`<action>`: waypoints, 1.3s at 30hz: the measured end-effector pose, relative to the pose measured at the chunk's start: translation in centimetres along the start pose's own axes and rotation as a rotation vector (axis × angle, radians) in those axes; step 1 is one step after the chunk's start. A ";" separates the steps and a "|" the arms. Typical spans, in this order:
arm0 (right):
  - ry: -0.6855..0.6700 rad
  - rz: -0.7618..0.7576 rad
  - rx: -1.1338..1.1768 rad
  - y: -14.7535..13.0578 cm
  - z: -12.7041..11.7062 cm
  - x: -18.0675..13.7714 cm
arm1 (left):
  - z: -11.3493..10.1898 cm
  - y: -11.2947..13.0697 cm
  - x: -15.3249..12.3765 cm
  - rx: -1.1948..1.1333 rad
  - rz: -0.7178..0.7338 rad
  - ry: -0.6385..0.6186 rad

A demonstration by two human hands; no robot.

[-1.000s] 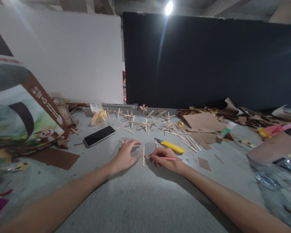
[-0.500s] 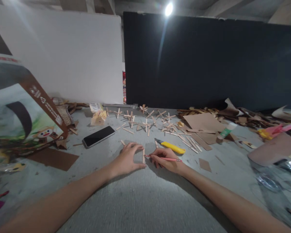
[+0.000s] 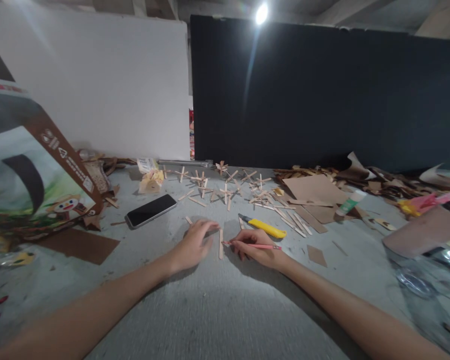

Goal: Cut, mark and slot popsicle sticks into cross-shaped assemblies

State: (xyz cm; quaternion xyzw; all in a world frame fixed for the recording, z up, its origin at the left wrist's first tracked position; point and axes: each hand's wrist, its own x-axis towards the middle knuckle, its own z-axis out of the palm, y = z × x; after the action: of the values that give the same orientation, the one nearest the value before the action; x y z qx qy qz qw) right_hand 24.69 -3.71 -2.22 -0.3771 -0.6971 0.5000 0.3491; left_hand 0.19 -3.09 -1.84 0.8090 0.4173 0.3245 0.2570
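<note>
Two bare hands at frame centre, left hand fingers spread flat beside thin wooden craft stick, right hand pinching slim pink pencil, yellow utility knife just above.

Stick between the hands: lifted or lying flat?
Lying flat on the table. The stick rests lengthwise between left hand and right hand, whose pink pencil reaches it.
</note>
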 end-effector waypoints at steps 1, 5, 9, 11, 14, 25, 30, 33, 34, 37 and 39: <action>0.005 0.002 0.001 0.0 0.0 0.0 | 0.0 -0.2 0.1 -0.038 -0.011 0.032; 0.002 0.015 0.028 0.0 0.1 0.1 | 0.1 -0.9 0.3 -0.129 -0.064 0.085; -0.004 0.019 0.039 0.0 0.1 0.1 | 0.3 -1.0 0.2 -0.128 -0.058 0.081; -0.001 0.021 0.035 -0.1 0.0 0.0 | 0.4 -1.0 0.2 -0.114 -0.059 0.085; -0.002 0.021 0.037 0.0 0.0 0.0 | 0.4 -1.0 0.1 -0.110 -0.064 0.081; -0.002 0.056 0.021 0.7 0.0 0.1 | 0.4 -0.9 0.0 -0.027 -0.058 0.079; 0.006 0.019 0.019 0.8 0.1 0.1 | 0.4 -0.8 0.0 0.017 -0.054 0.077; -0.007 0.022 0.036 0.8 0.1 0.1 | 0.4 -0.8 -0.1 0.038 -0.057 0.078; -0.009 0.029 0.036 0.8 0.2 0.1 | 0.4 -0.8 -0.1 0.042 -0.058 0.076; 0.005 0.034 0.024 0.5 0.2 0.1 | 0.4 -0.8 -0.1 0.052 -0.061 0.074; 0.001 0.028 0.026 0.2 0.2 0.1 | 0.4 -0.9 -0.1 0.057 -0.062 0.074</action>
State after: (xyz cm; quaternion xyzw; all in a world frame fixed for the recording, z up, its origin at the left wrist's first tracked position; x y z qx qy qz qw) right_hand 24.47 -3.67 -2.51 -0.3824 -0.6852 0.5134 0.3474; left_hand -0.03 -2.81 -2.75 0.7902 0.4604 0.3339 0.2283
